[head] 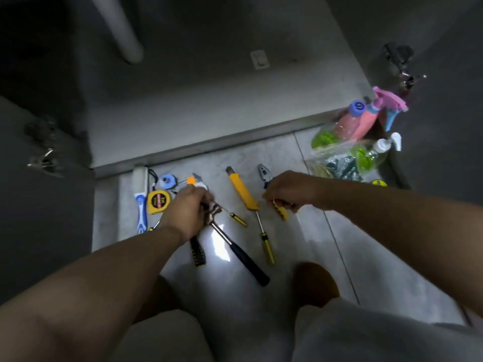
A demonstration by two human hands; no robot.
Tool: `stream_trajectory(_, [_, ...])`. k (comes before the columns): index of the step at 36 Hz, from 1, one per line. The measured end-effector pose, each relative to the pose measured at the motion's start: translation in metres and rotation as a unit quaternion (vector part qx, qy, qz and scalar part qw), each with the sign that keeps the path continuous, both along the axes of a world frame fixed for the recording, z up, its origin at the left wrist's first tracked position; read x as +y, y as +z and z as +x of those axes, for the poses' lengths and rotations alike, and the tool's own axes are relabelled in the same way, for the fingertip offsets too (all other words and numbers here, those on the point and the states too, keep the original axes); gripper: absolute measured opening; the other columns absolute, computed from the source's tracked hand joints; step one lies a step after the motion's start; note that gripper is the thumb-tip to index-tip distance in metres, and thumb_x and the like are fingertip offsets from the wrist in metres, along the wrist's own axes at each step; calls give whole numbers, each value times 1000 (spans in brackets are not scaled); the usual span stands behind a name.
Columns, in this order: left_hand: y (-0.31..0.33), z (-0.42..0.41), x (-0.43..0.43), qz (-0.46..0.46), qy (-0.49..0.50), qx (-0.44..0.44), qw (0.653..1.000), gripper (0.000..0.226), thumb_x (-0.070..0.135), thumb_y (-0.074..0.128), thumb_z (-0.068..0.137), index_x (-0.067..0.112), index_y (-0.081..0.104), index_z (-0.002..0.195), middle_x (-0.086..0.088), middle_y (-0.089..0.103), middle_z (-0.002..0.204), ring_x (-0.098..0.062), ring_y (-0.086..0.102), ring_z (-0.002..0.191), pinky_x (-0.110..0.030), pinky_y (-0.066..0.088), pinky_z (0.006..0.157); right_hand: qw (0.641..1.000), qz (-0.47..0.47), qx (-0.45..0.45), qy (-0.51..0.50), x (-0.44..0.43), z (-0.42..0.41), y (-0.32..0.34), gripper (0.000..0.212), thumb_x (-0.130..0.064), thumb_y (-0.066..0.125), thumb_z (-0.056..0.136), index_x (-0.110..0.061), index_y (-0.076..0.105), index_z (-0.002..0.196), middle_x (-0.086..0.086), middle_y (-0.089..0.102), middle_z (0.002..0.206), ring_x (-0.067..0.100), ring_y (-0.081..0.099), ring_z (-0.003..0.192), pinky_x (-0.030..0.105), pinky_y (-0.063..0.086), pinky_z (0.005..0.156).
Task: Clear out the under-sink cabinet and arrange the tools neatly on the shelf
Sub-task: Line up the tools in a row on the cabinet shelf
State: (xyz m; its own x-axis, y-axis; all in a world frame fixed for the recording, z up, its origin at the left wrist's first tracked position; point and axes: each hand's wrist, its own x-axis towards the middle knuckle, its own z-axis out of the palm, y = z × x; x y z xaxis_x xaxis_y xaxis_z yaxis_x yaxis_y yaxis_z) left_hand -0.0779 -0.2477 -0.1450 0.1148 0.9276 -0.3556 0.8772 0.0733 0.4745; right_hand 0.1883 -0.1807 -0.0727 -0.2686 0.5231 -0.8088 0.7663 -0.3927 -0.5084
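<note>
Tools lie on the tiled floor in front of the open cabinet (209, 100). My left hand (187, 211) grips the head end of a hammer (243, 257) with a black handle; a small yellow-handled screwdriver (236, 218) sticks out beside it. My right hand (290, 192) holds the yellow-handled pliers (281, 212), whose grey jaws (264, 173) show above the knuckles. Between the hands lie a yellow utility knife (241, 190) and a long screwdriver (266, 244). A yellow tape measure (158, 202) sits to the left.
A black wire brush (198, 254) lies under my left wrist. A blue-handled brush (141, 212) and a blue roll (166, 180) lie at the left. Spray bottles and a plastic bag (352, 142) stand at the right. A white pipe (122, 30) hangs inside the cabinet. My knees are at the bottom.
</note>
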Motion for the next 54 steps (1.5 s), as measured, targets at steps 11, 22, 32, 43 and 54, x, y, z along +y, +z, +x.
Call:
stream_trajectory(11, [-22, -62, 9, 36, 134, 63, 988, 62, 10, 63, 86, 26, 50, 145, -11, 42, 148, -35, 43, 131, -40, 40, 105, 905, 181, -100, 373, 51, -113, -29, 34, -26, 66, 90, -14, 59, 121, 9, 57, 115, 24, 58, 103, 29, 45, 80])
stream_trajectory(22, [-50, -71, 36, 74, 216, 19, 973, 22, 7, 60, 89, 19, 65, 106, -5, 59, 110, -32, 60, 94, -39, 52, 74, 914, 299, -42, 271, 17, -156, -99, 34, -14, 60, 91, -21, 56, 124, 10, 40, 120, 33, 61, 93, 39, 44, 88])
stream_trajectory(32, [-57, -66, 42, 55, 229, 22, 972, 12, 14, 66, 88, 23, 67, 95, -2, 65, 103, -26, 64, 91, -29, 47, 73, 892, 332, -43, 304, 19, -145, -101, 28, -10, 59, 90, -14, 57, 118, 12, 53, 117, 32, 61, 101, 35, 48, 84])
stream_trajectory(43, [-39, -18, 58, 72, 138, -58, 986, 8, 26, 65, 91, 27, 64, 99, 1, 58, 104, -25, 61, 94, -40, 51, 80, 930, 332, -87, 130, 65, -50, -68, 18, -11, 67, 79, -13, 69, 97, 14, 62, 102, 33, 64, 94, 32, 48, 79])
stream_trajectory(54, [-38, 47, 65, 29, 148, -235, 960, 18, 12, 78, 86, 8, 73, 103, -9, 71, 104, -22, 67, 98, -37, 54, 88, 927, 320, -175, -84, 88, 25, -91, 8, -14, 67, 86, -20, 72, 88, 11, 71, 105, 27, 66, 99, 19, 39, 77])
